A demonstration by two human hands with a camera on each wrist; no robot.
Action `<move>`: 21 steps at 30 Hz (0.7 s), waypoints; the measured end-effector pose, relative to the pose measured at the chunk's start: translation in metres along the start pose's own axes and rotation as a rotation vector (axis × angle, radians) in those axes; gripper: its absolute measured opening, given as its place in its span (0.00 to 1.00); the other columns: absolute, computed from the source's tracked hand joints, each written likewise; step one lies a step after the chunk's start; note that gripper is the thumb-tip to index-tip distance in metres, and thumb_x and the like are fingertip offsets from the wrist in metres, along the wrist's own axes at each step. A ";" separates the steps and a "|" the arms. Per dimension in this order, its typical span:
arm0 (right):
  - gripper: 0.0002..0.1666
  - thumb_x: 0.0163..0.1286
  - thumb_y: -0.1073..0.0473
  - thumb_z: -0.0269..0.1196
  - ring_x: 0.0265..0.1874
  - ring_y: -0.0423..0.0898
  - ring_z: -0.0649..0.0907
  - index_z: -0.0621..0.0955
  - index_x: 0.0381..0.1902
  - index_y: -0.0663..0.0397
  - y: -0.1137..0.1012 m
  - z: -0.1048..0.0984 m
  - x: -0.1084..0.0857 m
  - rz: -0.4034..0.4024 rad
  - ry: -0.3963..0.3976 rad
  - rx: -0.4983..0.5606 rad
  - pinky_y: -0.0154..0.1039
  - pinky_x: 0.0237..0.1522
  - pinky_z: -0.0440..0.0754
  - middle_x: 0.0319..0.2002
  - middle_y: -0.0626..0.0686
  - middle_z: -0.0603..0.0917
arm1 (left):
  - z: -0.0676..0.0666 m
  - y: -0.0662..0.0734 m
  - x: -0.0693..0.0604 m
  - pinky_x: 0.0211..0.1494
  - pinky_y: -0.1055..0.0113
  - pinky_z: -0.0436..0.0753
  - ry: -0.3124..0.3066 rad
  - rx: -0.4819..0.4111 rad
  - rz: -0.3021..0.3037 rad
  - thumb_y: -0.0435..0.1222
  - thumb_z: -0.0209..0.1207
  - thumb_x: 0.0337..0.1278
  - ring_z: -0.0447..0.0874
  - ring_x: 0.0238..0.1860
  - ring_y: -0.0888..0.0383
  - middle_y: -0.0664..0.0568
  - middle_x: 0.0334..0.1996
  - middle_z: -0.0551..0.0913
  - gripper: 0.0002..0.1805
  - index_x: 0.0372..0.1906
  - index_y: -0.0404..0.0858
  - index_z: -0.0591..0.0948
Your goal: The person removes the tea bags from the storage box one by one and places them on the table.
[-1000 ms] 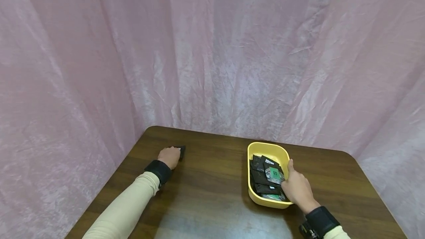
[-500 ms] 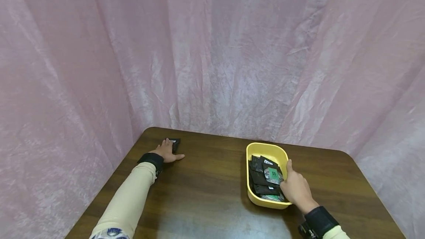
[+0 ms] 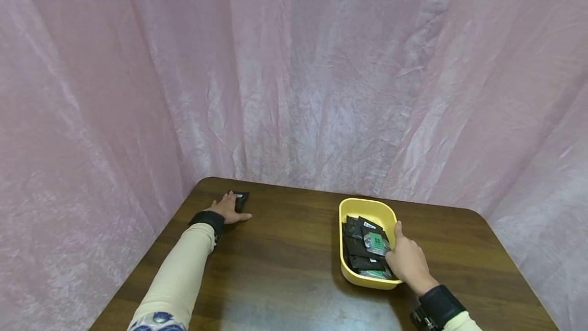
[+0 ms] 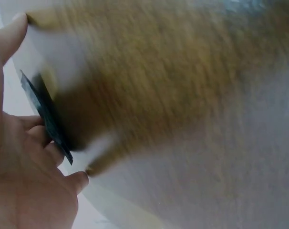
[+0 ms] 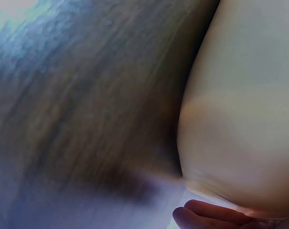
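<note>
At the table's far left corner, the left hand [image 3: 226, 209] lies with spread fingers beside and partly over a small black packet [image 3: 241, 200]. The left wrist view has the packet [image 4: 48, 119] against the fingers, thumb held apart from it. On the right, the right hand [image 3: 409, 261] holds the right rim of a yellow bin [image 3: 367, 282], thumb along the edge. Several black packets [image 3: 360, 245], some with green labels, lie inside the bin. In the right wrist view the bin's wall [image 5: 240, 119] fills the right side, with curled fingertips [image 5: 206, 215] below it.
The brown wooden table [image 3: 285, 249] has rounded far corners. Pink velvety curtains [image 3: 294, 75] hang behind it and at both sides.
The left hand has moved a little left and away from the body, its fingers going from curled over the packet to spread. The packet has shifted slightly the same way. The right hand keeps its hold.
</note>
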State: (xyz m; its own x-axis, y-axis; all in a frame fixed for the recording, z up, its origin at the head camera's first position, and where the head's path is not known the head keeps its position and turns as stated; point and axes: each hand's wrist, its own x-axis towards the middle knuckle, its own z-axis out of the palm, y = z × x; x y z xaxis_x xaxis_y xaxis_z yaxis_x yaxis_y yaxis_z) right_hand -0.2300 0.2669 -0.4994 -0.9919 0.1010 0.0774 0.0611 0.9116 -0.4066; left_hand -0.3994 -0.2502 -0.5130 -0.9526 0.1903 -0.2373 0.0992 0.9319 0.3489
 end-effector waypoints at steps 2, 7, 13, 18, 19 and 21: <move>0.56 0.60 0.66 0.61 0.36 0.61 0.87 0.51 0.83 0.75 -0.002 0.000 0.002 -0.003 0.001 0.004 0.61 0.41 0.83 0.53 0.78 0.85 | -0.002 -0.001 0.000 0.85 0.28 0.51 0.033 -0.005 -0.005 0.61 0.62 0.69 0.46 0.85 0.26 0.20 0.83 0.48 0.62 0.82 0.18 0.49; 0.56 0.60 0.66 0.61 0.37 0.62 0.87 0.51 0.83 0.75 -0.007 0.002 0.005 -0.013 0.002 0.012 0.61 0.41 0.83 0.53 0.79 0.85 | -0.003 -0.008 0.001 0.84 0.31 0.56 0.114 -0.022 -0.011 0.56 0.64 0.70 0.51 0.84 0.26 0.21 0.82 0.52 0.57 0.82 0.20 0.52; 0.56 0.58 0.66 0.61 0.33 0.60 0.87 0.52 0.82 0.76 -0.009 0.002 0.008 -0.028 0.012 0.006 0.60 0.38 0.83 0.49 0.78 0.87 | -0.004 0.008 0.003 0.82 0.34 0.65 0.184 -0.084 0.046 0.53 0.65 0.70 0.60 0.82 0.27 0.25 0.82 0.58 0.52 0.82 0.25 0.57; 0.57 0.59 0.66 0.62 0.31 0.55 0.83 0.52 0.82 0.76 -0.009 0.001 0.008 -0.007 0.002 0.013 0.56 0.36 0.82 0.48 0.76 0.87 | -0.002 0.062 0.000 0.80 0.41 0.72 0.167 -0.095 0.155 0.50 0.64 0.73 0.69 0.79 0.33 0.30 0.79 0.68 0.45 0.81 0.26 0.63; 0.57 0.60 0.66 0.62 0.31 0.55 0.82 0.51 0.83 0.76 -0.009 0.001 0.007 0.001 -0.004 0.015 0.55 0.36 0.81 0.49 0.76 0.87 | 0.000 0.075 0.000 0.79 0.42 0.73 0.171 -0.089 0.189 0.49 0.65 0.73 0.71 0.78 0.34 0.31 0.77 0.71 0.44 0.80 0.27 0.64; 0.56 0.60 0.66 0.62 0.31 0.54 0.81 0.51 0.83 0.75 -0.009 0.000 0.007 0.015 -0.012 0.020 0.54 0.37 0.81 0.51 0.76 0.87 | 0.004 0.104 -0.003 0.80 0.44 0.73 0.163 -0.082 0.256 0.48 0.65 0.73 0.73 0.78 0.37 0.33 0.77 0.73 0.42 0.79 0.28 0.66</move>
State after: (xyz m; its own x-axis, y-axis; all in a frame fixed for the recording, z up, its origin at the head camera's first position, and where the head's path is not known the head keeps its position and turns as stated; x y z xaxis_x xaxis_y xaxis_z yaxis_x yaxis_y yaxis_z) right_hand -0.2370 0.2595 -0.4951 -0.9921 0.1095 0.0608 0.0735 0.9019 -0.4257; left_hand -0.3850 -0.1531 -0.4798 -0.9337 0.3578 0.0138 0.3249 0.8307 0.4521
